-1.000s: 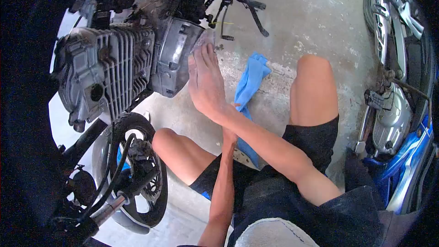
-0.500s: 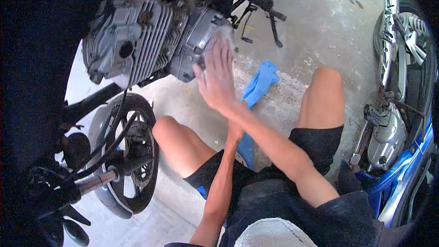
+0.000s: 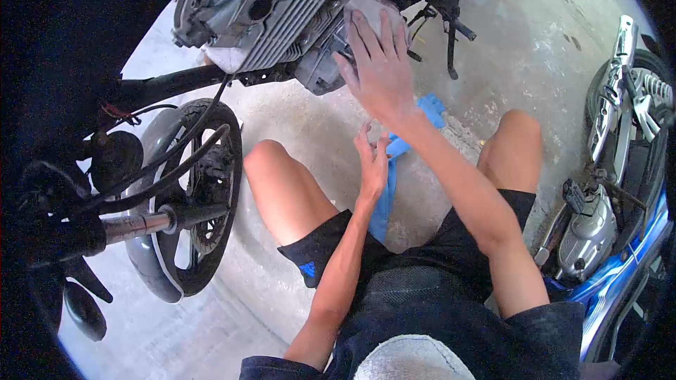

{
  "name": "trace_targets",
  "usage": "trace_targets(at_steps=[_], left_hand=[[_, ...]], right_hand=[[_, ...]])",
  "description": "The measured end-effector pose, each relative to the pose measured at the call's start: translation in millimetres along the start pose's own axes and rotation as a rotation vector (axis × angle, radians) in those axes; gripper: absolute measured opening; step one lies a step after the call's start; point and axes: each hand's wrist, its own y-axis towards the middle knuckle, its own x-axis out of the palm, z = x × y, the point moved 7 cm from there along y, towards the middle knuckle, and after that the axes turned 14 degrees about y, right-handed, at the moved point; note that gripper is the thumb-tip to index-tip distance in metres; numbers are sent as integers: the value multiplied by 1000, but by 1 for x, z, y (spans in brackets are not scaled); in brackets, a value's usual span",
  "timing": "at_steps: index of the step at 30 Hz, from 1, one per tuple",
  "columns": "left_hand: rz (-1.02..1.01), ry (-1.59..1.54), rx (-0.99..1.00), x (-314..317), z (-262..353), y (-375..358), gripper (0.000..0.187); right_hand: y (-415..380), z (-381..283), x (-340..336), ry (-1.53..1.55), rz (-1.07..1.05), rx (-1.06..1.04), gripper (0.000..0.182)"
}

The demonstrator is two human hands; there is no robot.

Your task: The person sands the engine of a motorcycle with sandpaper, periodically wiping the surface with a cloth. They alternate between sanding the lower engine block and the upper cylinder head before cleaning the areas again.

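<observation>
My right hand point(image 3: 384, 74) is open, palm down and fingers spread, over the pale, dusty-looking side cover point(image 3: 355, 5) of a motorcycle engine point(image 3: 282, 10). Its fingers overlap the cover and hide part of it; the back of the hand looks greyish. Lower down, my left hand point(image 3: 373, 162) is raised above the floor between my knees, fingers loosely bent and apart with nothing visible in them. Behind that hand a crumpled blue cloth point(image 3: 382, 204) stretches across the floor, partly hidden by my right forearm.
A front wheel point(image 3: 211, 190) with its fork point(image 3: 141, 226) stands on the left. Along the right lies another motorcycle's side, with a chrome exhaust point(image 3: 620, 77), a silver engine case point(image 3: 588, 243) and blue bodywork point(image 3: 634, 243). A black foot lever point(image 3: 451, 49) hangs beyond the engine.
The view has shifted, so the engine appears higher. My right hand stays by the cover, its fingers now more spread. My left hand has come out from behind my right wrist.
</observation>
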Motion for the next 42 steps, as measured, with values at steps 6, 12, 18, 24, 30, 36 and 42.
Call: trace_targets(at_steps=[6,12,18,24,30,36,42], left_hand=[[24,74,-1,-4,8,2,55],[51,12,-2,-7,8,1,56],[256,-513,246,-38,34,11,47],[207,-293,-50,-48,33,7,24],[515,-517,-205,-62,17,23,28],[265,-1229,-360,-52,10,89,33],[57,66,-359,-66,76,64,43]], right_hand=[[2,8,-10,-52,-218,-356,48],[-43,-19,1,94,-404,-377,49],[-83,-10,-4,817,-702,360,29],[-64,32,-17,767,-629,557,28],[-39,103,-43,765,-316,568,26],[-43,119,-56,722,-332,595,30],[-38,116,-68,626,-328,610,35]])
